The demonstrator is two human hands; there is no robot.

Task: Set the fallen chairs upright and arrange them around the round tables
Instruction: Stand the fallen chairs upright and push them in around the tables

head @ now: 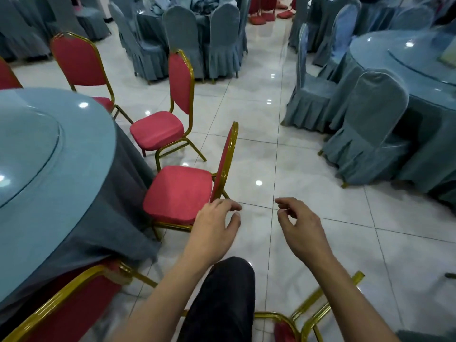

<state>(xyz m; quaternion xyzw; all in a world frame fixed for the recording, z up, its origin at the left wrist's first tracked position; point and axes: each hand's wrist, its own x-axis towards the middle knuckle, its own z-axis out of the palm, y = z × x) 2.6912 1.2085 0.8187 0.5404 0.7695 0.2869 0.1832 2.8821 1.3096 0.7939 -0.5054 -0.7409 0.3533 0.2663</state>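
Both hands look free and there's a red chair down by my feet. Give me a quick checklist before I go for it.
1. Left hand free: ok, fingers loosely curled, holding nothing.
2. Right hand free: ok, holding nothing.
3. Fallen chair within view: not ok, only its gold legs and a bit of red show at the bottom edge.
4. Floor beside the nearest upright chair: ok, bare tile.
5. Gap at the round table: cannot tell, another red chair sits bottom left, its pose unclear.
6. Footing: cannot tell, one dark trouser leg blocks the view.
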